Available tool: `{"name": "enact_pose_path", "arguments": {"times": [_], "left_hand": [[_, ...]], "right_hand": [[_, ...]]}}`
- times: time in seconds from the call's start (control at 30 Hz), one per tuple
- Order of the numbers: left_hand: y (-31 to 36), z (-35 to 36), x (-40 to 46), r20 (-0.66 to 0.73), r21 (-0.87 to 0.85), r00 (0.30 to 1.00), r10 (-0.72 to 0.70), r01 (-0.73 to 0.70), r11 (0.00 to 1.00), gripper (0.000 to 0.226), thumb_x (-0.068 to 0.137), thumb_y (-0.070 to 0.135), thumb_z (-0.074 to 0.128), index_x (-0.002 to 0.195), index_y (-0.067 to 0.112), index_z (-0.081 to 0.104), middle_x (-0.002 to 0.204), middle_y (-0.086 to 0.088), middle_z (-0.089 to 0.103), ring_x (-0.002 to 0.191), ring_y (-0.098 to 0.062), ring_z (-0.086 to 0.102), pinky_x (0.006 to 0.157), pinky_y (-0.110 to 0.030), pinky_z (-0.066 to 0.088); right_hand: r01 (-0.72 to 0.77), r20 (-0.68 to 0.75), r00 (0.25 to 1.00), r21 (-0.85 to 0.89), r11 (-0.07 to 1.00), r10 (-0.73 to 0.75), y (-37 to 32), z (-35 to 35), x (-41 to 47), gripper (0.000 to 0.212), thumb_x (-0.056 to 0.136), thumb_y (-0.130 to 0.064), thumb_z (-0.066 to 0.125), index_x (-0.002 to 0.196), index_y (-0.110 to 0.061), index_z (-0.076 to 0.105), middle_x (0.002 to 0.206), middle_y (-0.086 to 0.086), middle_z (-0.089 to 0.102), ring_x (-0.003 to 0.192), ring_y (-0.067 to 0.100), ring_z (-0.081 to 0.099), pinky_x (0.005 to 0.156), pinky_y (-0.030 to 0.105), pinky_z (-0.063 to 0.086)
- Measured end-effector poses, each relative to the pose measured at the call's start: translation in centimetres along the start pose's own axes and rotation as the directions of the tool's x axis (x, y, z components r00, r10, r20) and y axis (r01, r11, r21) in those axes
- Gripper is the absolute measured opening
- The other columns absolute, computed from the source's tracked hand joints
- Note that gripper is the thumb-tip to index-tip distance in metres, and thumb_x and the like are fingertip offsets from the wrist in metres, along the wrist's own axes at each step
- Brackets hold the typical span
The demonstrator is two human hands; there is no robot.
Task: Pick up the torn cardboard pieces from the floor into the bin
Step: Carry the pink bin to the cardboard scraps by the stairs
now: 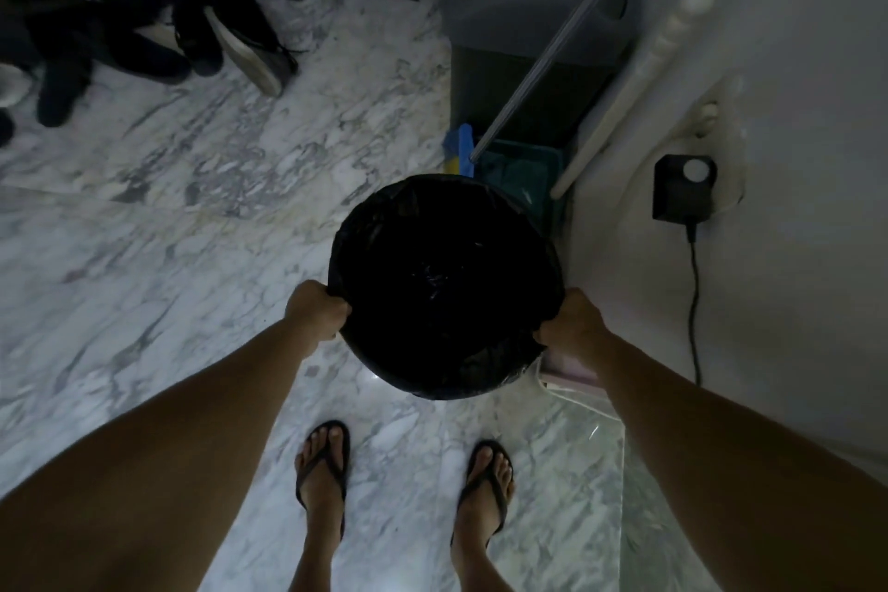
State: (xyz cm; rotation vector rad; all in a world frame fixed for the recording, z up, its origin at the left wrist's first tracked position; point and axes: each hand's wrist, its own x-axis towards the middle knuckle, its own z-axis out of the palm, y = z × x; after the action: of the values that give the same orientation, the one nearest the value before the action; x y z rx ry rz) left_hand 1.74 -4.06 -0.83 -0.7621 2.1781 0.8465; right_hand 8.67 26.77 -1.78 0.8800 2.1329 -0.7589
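You stand on a marble floor [182,216] and look down into a round bin [444,380] lined with a black bag [432,264]. Your left hand [317,310] grips the bag's rim on the left side, with the fingers curled over the edge. Your right hand [574,324] grips the rim on the right side in the same way. The inside of the bin is very dark, so you cannot tell what lies in it. No torn cardboard pieces are visible on the floor in this view.

Your feet in black flip-flops [322,466] stand just behind the bin. Beyond the bin stands a grey swing-lid bin [533,5], with a metal pole [567,39] leaning across it and a white stick [620,96] beside the wall. A black adapter [682,188] sits on the wall at right, with its cable hanging down. Dark shoes [144,29] lie scattered at the upper left. No brand, label or writing can be read anywhere; the light is too dim.
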Motion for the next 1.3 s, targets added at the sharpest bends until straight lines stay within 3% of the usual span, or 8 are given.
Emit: {"name": "enact_pose_path", "arguments": {"times": [0.2, 0.37, 0.5, 0.67, 0.73, 0.83, 0.93, 1.3], "left_hand": [[-0.5, -7.3, -7.6, -0.027, -0.171, 0.997, -0.078, 0.072, 0.983, 0.023, 0.088, 0.004, 0.059, 0.108, -0.007, 0.060, 0.107, -0.022, 0.064, 0.097, -0.037, 0.063, 0.079, -0.041, 0.057], [-1.0, -14.0, -15.6, -0.144, -0.372, 0.982, -0.124, 0.062, 0.926, 0.026, 0.084, 0.007, 0.058, 0.107, -0.006, 0.059, 0.103, -0.022, 0.065, 0.092, -0.037, 0.065, 0.076, -0.044, 0.059], [-2.1, -19.5, -20.7, -0.189, -0.527, 0.972, -0.141, 0.021, 0.849, 0.024, 0.084, 0.002, 0.054, 0.104, -0.009, 0.061, 0.099, -0.022, 0.066, 0.086, -0.034, 0.066, 0.065, -0.042, 0.061], [-5.7, -26.5, -24.9, -0.261, -0.737, 0.944, -0.204, -0.058, 0.673, 0.019, 0.082, 0.010, 0.063, 0.093, -0.005, 0.061, 0.085, -0.019, 0.064, 0.068, -0.029, 0.062, 0.058, -0.037, 0.058], [-7.6, -28.6, -26.1, -0.308, -0.787, 0.912, -0.272, -0.084, 0.611, 0.041, 0.080, 0.033, 0.069, 0.099, -0.003, 0.062, 0.092, -0.018, 0.067, 0.075, -0.032, 0.065, 0.062, -0.042, 0.060], [-12.1, -32.3, -28.6, -0.447, -0.719, 0.824, -0.347, -0.100, 0.688, 0.061, 0.087, 0.054, 0.058, 0.101, -0.005, 0.062, 0.099, -0.021, 0.066, 0.084, -0.034, 0.062, 0.060, -0.036, 0.054], [-16.8, -35.6, -30.6, -0.539, -0.680, 0.754, -0.377, -0.126, 0.722, 0.065, 0.094, 0.053, 0.046, 0.108, -0.008, 0.064, 0.108, -0.027, 0.065, 0.100, -0.041, 0.061, 0.084, -0.044, 0.053], [-36.0, -47.0, -40.1, -0.657, -0.718, 0.490, -0.574, -0.171, 0.675, 0.060, 0.095, 0.051, 0.046, 0.108, -0.005, 0.063, 0.106, -0.026, 0.066, 0.099, -0.040, 0.062, 0.085, -0.045, 0.053]], "right_hand": [[0.069, -0.017, 0.998, 0.083, 0.994, -0.068, -6.9, -5.4, -7.9, 0.033, 0.083, -0.010, 0.061, 0.111, 0.007, 0.057, 0.101, 0.017, 0.059, 0.098, 0.031, 0.061, 0.080, 0.033, 0.049], [0.158, -0.116, 0.984, 0.175, 0.972, -0.139, -13.8, -8.0, -15.5, 0.049, 0.093, -0.015, 0.051, 0.135, 0.007, 0.039, 0.116, 0.022, 0.054, 0.085, 0.030, 0.053, 0.074, 0.037, 0.037], [0.316, -0.226, 0.933, 0.137, 0.939, -0.281, -18.6, -8.7, -21.7, 0.071, 0.099, -0.036, 0.050, 0.146, 0.006, 0.019, 0.140, 0.026, 0.044, 0.121, 0.041, 0.050, 0.094, 0.044, 0.044], [0.493, -0.263, 0.835, -0.033, 0.870, -0.483, -24.7, -7.7, -28.5, 0.062, 0.099, -0.034, 0.051, 0.141, 0.006, 0.027, 0.130, 0.028, 0.053, 0.111, 0.042, 0.057, 0.083, 0.045, 0.048], [0.533, -0.256, 0.801, -0.107, 0.839, -0.541, -26.7, -6.9, -30.8, 0.062, 0.100, -0.034, 0.050, 0.143, 0.005, 0.028, 0.130, 0.027, 0.053, 0.112, 0.042, 0.057, 0.084, 0.045, 0.050], [0.598, -0.231, 0.747, -0.176, 0.782, -0.623, -30.4, -4.0, -35.8, 0.055, 0.101, -0.032, 0.047, 0.140, 0.004, 0.031, 0.127, 0.027, 0.055, 0.111, 0.042, 0.057, 0.077, 0.044, 0.046], [0.667, -0.242, 0.680, -0.188, 0.721, -0.692, -33.9, -0.5, -41.2, 0.055, 0.102, -0.032, 0.046, 0.139, 0.005, 0.031, 0.127, 0.028, 0.056, 0.112, 0.044, 0.057, 0.075, 0.042, 0.043], [0.858, -0.034, 0.471, -0.212, 0.467, -0.881, -43.6, 15.5, -59.4, 0.053, 0.102, -0.032, 0.043, 0.139, 0.004, 0.031, 0.132, 0.027, 0.052, 0.114, 0.043, 0.055, 0.084, 0.045, 0.047]]}}
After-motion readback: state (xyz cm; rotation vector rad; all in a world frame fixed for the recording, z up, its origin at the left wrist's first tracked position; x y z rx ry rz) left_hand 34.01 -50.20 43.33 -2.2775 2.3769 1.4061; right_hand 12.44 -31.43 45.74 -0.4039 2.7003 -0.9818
